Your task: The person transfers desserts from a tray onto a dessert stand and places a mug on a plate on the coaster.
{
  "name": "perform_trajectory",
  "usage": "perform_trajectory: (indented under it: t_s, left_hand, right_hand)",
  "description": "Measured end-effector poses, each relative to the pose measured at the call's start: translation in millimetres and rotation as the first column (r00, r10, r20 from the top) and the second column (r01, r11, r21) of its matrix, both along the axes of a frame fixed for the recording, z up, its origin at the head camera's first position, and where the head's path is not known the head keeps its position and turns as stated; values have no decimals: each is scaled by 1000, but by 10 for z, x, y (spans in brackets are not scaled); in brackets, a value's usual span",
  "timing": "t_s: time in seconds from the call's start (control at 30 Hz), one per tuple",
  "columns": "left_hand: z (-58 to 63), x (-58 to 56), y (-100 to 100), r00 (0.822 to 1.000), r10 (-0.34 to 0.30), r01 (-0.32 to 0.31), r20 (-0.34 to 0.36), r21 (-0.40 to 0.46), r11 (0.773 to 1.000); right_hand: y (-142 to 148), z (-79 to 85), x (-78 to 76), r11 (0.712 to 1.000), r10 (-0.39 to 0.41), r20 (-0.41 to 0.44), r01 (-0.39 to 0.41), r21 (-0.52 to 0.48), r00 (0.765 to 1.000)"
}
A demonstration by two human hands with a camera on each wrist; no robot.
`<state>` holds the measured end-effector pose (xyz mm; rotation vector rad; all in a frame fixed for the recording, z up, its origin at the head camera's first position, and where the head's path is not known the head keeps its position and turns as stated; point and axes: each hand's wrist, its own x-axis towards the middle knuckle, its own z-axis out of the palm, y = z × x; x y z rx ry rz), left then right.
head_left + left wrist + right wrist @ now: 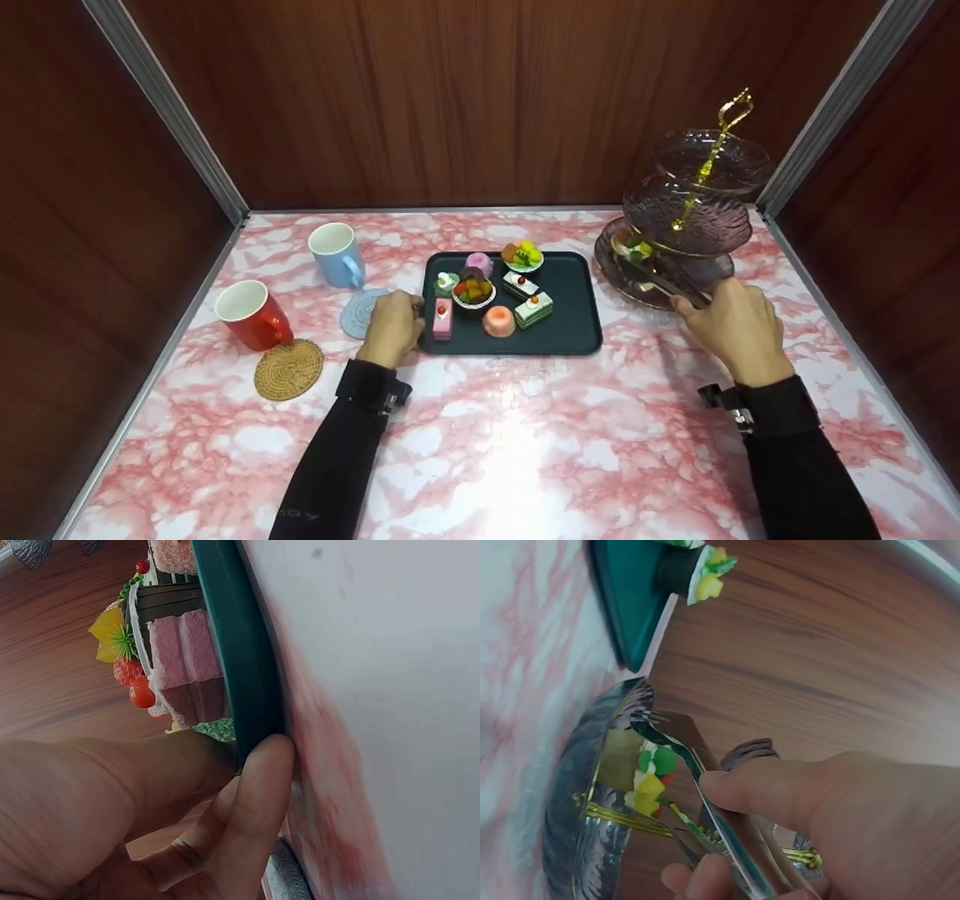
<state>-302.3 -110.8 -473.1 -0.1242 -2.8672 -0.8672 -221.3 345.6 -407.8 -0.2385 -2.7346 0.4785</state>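
My left hand [391, 324] pinches the left rim of a dark green tray [574, 315] between thumb and fingers. On the tray sit several toy desserts, among them a pink cake slice [442, 322], a fruit cup [474, 292], an orange pudding [499, 321] and a green-layered cake slice [534, 311]. My right hand [739, 330] grips metal tongs [724, 821] with fork-like tips. The tongs reach over the lowest plate [568, 780] of a tiered stand, their arms on either side of a dessert topped with yellow and green fruit [649, 787], overlapping it in this view.
The purple glass stand [694, 217] rises at the back right, its upper plates and gold handle [735, 112] above the dessert. At left are a blue mug [334, 255], a red mug [251, 319], a blue coaster [356, 315] and a woven coaster [289, 370]. Wood-grain walls enclose the table.
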Motion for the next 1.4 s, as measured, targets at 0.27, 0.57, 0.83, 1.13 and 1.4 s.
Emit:
perform_trajectory:
  t_s: [0.27, 0.57, 0.83, 1.13, 1.4]
  left_hand:
    - [-5, 10, 0, 1000, 10, -10, 14, 14, 1000]
    - [-6, 14, 8, 1000, 14, -15, 20, 16, 1000]
    - [-9, 7, 8, 1000, 7, -8, 24, 20, 1000]
    - [-7, -11, 2, 999, 8, -9, 32, 13, 1000]
    - [-8, -8, -4, 1000, -5, 5, -4, 13, 1000]
  right_hand:
    - [-82, -15, -15, 1000, 30, -59, -31, -2, 998]
    - [-175, -56, -45, 998, 57, -85, -60, -28, 995]
    - [-273, -139, -115, 993, 113, -138, -118, -27, 984]
    - [-331, -327, -243, 984, 154, -169, -166, -58, 973]
    - [-392, -447, -327, 976, 192, -160, -205, -72, 968]
